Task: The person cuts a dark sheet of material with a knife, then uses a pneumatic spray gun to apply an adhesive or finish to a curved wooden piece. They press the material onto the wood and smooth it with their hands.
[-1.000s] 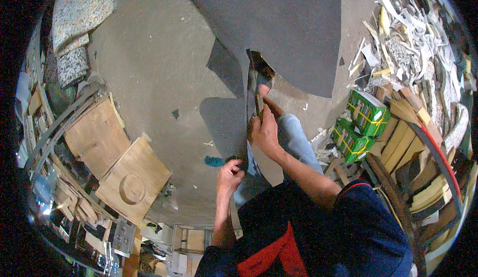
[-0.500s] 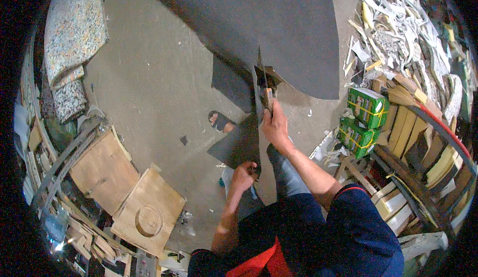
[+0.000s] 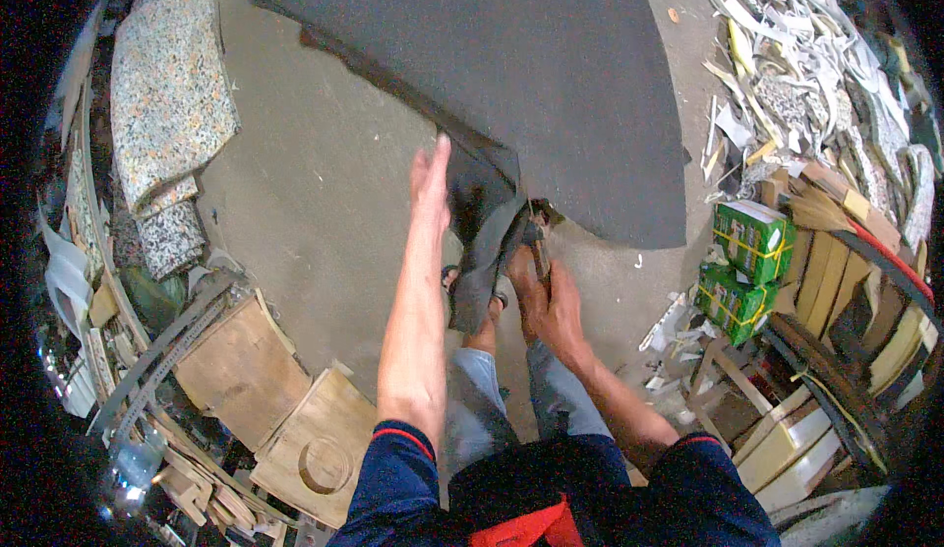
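Observation:
A large dark grey sheet spans the upper middle, with a dark folded flap hanging over my feet and lower legs. My left hand is raised at the flap's upper left edge, fingers stretched out; whether they touch it is unclear. Low at the flap's right side, my right hand grips a narrow tool with a wooden-looking handle; its far end is dark and hard to make out.
Speckled foam sheets lie upper left. Plywood boards and strips are stacked lower left. A heap of white offcuts fills the upper right, above two strapped green packages and wood pieces.
My left hand has released the lower piece and risen forward and left. My right hand with the tool moved down. The lower grey piece now hangs more folded.

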{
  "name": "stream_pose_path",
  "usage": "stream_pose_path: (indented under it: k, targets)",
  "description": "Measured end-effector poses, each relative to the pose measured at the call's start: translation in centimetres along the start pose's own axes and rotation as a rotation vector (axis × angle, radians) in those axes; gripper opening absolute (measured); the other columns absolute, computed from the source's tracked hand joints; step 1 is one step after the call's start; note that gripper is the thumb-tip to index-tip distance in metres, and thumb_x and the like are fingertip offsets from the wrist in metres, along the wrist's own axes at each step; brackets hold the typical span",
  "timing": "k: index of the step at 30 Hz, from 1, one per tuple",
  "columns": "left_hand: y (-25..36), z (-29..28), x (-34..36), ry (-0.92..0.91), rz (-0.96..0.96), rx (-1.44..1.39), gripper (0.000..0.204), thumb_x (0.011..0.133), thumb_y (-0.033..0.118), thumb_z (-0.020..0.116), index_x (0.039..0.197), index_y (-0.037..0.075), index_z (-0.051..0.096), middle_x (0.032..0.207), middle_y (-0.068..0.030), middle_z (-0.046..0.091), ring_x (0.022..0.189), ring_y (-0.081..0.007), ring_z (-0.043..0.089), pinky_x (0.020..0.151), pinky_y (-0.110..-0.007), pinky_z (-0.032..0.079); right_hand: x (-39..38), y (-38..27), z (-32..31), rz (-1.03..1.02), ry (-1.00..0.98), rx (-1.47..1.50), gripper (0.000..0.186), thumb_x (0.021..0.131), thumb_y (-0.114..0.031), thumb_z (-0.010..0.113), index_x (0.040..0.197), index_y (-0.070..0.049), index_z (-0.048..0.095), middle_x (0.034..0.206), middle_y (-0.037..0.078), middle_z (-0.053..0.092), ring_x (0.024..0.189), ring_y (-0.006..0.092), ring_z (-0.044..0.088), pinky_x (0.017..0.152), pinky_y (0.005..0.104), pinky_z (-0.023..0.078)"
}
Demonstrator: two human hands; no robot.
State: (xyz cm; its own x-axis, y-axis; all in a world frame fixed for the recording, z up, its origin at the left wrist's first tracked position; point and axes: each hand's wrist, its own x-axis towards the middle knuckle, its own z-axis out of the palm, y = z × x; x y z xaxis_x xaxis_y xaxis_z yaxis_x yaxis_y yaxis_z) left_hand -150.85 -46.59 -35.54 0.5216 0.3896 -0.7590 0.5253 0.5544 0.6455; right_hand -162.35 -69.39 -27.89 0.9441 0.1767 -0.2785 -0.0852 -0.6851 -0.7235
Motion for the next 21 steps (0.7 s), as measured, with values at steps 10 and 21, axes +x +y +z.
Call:
stream_pose_path:
  k: [10, 21]
  targets:
    - [2.9, 4.2, 7.3, 0.107, 0.245, 0.321, 0.033, 0.097, 0.033, 0.065, 0.095, 0.001, 0.062, 0.084, -0.0029, 0.062, 0.077, -0.0124, 0.052, 0.069, -0.031, 0.043, 1.4, -0.9, -0.8, 0.16, -0.126, 0.059, 0.063, 0.089, -0.001, 0.059, 0.147, 0.002, 0.035, 0.118, 0.032, 0.057, 0.101, 0.0499, 0.056, 0.088, 0.0531, 0.046]
    - [4.8, 6.4, 6.5, 0.137, 0.194, 0.393, 0.039, 0.096, 0.046, 0.064, 0.09, 0.009, 0.057, 0.083, -0.0015, 0.059, 0.073, -0.0127, 0.053, 0.062, -0.033, 0.045, 5.3, -1.2, 0.0, 0.152, -0.083, 0.064, 0.045, 0.093, -0.001, 0.052, 0.137, -0.003, 0.047, 0.108, 0.023, 0.063, 0.101, 0.0418, 0.06, 0.087, 0.0493, 0.047]
